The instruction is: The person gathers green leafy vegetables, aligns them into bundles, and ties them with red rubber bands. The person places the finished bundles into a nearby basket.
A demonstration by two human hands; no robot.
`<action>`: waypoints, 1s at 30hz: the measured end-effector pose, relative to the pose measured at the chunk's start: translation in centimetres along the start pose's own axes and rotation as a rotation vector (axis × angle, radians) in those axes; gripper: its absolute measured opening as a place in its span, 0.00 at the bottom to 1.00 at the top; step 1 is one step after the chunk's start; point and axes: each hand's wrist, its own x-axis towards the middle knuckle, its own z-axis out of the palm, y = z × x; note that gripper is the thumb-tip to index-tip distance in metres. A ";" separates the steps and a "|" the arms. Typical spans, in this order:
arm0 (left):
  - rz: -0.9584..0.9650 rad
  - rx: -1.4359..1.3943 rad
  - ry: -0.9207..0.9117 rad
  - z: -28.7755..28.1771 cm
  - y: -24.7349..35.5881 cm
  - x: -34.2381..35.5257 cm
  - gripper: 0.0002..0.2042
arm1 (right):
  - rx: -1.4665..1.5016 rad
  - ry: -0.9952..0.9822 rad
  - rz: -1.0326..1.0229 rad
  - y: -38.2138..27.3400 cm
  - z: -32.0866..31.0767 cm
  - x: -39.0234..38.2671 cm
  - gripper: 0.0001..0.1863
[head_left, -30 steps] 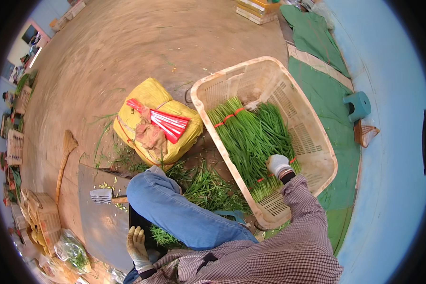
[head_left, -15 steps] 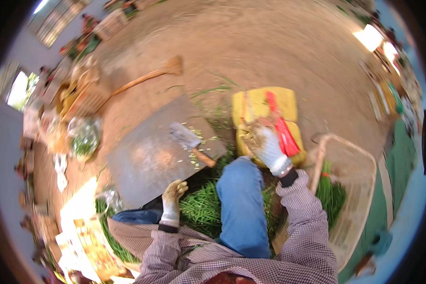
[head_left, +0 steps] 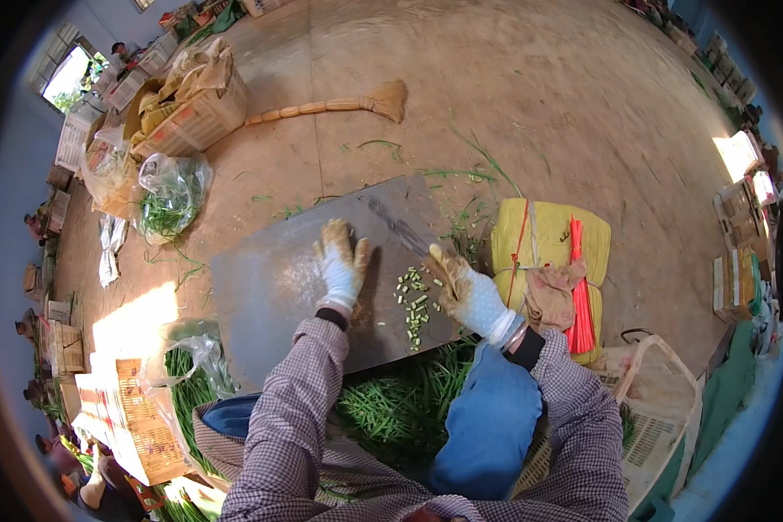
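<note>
My left hand, in a dirty white glove, lies flat with fingers spread on a grey metal board on the floor in front of me. My gloved right hand rests at the board's right edge. Its fingertips reach the handle end of a knife that lies on the board; whether they grip it is unclear. Several short cut green stem pieces lie between the two hands. A pile of long green stems sits below the board, by my knee in blue trousers.
A yellow sack with red ties and a cloth lies to the right. A plastic basket stands at lower right. A broom, a bag of greens and crates lie beyond and left.
My view swung from the basket to the board. My right hand moved off the yellow sack to the knife's handle end. My left hand rose from beside my leg onto the board.
</note>
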 end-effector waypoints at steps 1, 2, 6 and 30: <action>0.157 0.019 -0.056 1.2 1.9 0.6 0.27 | -0.016 0.085 0.029 -0.5 -0.6 1.2 0.37; 0.295 -0.054 -0.148 1.8 3.8 0.2 0.28 | -0.026 0.167 0.054 -1.0 -1.1 2.5 0.35; 0.708 -0.537 -0.694 -2.1 10.8 -5.2 0.27 | -0.119 0.077 0.113 1.4 2.6 4.8 0.34; 0.373 -0.575 -1.111 -3.2 1.6 -27.0 0.12 | -0.890 0.387 0.955 19.2 -11.0 -22.4 0.10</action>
